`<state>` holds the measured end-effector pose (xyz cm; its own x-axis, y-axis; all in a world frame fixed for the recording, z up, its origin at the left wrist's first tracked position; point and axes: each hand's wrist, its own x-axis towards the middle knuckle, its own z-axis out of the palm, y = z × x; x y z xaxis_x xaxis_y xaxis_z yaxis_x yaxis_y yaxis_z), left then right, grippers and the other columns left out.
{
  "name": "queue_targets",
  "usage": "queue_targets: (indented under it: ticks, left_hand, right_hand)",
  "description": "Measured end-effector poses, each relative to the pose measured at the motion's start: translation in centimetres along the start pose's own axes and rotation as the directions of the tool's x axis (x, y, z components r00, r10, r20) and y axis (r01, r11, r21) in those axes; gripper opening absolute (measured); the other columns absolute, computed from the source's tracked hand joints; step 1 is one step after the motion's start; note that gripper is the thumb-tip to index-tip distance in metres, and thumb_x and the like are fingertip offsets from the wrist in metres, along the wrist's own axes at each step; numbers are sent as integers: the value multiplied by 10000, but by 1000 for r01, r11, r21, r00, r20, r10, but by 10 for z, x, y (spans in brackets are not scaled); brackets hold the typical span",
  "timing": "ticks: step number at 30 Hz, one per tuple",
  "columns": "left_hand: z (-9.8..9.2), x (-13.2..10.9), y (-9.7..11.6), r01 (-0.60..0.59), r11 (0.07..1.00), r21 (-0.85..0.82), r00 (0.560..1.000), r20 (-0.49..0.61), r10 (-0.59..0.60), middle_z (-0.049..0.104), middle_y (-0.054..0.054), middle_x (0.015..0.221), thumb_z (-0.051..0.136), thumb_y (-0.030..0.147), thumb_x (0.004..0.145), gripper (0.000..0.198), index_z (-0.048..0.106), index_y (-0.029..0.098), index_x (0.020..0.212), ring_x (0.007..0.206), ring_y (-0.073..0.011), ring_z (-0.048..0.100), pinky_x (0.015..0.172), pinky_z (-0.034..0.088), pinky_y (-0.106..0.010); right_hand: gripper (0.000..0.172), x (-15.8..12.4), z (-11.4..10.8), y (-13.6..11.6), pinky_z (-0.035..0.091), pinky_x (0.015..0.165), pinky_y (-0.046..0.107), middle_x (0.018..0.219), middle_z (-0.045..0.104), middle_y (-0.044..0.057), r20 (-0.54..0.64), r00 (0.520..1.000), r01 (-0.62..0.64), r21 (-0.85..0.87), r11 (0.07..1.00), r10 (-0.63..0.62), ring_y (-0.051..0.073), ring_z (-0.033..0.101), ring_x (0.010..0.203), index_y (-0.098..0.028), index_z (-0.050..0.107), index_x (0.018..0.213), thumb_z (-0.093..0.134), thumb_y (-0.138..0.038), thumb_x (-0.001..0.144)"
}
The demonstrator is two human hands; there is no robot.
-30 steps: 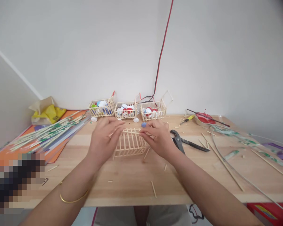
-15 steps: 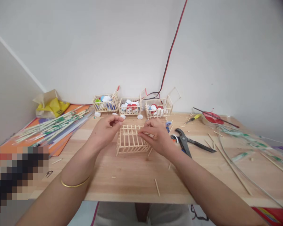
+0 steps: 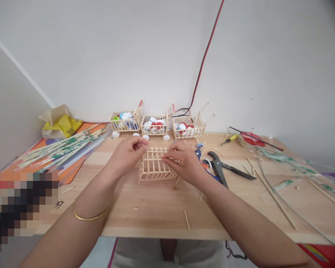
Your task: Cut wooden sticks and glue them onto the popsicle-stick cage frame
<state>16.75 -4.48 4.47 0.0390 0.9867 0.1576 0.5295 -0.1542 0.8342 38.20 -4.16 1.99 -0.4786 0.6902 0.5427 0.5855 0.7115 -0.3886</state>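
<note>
A small cage of pale wooden sticks [image 3: 157, 175] rests on the tabletop in front of me, its barred side facing up. At its far left corner my left hand [image 3: 130, 153] holds thumb and index finger close together; whatever is between them is too small to make out. My right hand [image 3: 181, 158] is over the cage's right part, pinching at the end of a thin crosswise wooden stick [image 3: 153, 160]. Its fingers and palm hide the cage's far right corner.
Three stick carts [image 3: 155, 128] filled with coloured caps line the wall. Black-handled pliers [image 3: 219, 167] and a yellow-handled tool [image 3: 231, 139] lie right, near a red-topped container [image 3: 251, 139]. Bundled sticks [image 3: 69, 149] lie left. Offcuts [image 3: 187, 220] and a cable [image 3: 284, 201] are on the table.
Both hands stay at the cage with almost the same pinched pose. The left hand has shifted very slightly right; the whole view has moved a little.
</note>
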Motion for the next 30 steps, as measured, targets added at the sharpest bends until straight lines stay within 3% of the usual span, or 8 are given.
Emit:
queue_targets:
  ticks: [11, 17, 22, 26, 30]
  left_hand:
    - [-10, -4, 7, -32, 998, 45, 972, 232, 20, 446, 44, 652, 600, 346, 706, 189, 544, 183, 784, 610, -119, 416, 568, 333, -242]
    - [-10, -3, 4, -52, 995, 84, 962, 270, 27, 438, 41, 657, 580, 337, 715, 188, 517, 182, 801, 607, -120, 398, 556, 319, -242]
    - [-12, -3, 3, -32, 996, 86, 964, 265, 8, 451, 35, 670, 581, 353, 712, 208, 537, 176, 811, 617, -121, 397, 567, 322, -247]
    - [-15, -3, 5, 1, 993, 116, 962, 272, -32, 454, 32, 661, 584, 367, 707, 213, 564, 174, 794, 610, -122, 403, 567, 320, -249]
    - [-17, -3, 6, 27, 993, 118, 950, 305, -62, 452, 35, 645, 588, 383, 694, 215, 556, 180, 758, 588, -121, 410, 551, 320, -246]
  right_hand:
    - [80, 0, 0, -3, 368, 727, 339, 828, 621, 51, -2, 1000, -29, 43, 999, 29, 194, 522, 829, -208, 739, 812, 665, -231, 833]
    - [82, 0, -1, -1, 391, 751, 343, 842, 630, 46, 6, 999, -41, 70, 997, 40, 197, 546, 854, -233, 744, 865, 681, -266, 825]
    - [85, -3, -22, 12, 416, 834, 352, 902, 668, 43, -23, 988, -147, 133, 980, 151, 194, 581, 901, -226, 718, 873, 642, -239, 837]
    - [98, -8, -36, 20, 441, 792, 318, 849, 692, 25, 107, 962, -264, 143, 954, 250, 175, 615, 841, -209, 696, 812, 604, -175, 810]
    - [84, -10, -37, 19, 440, 764, 304, 813, 686, 19, 196, 949, -274, 121, 954, 247, 165, 610, 804, -199, 691, 795, 612, -170, 786]
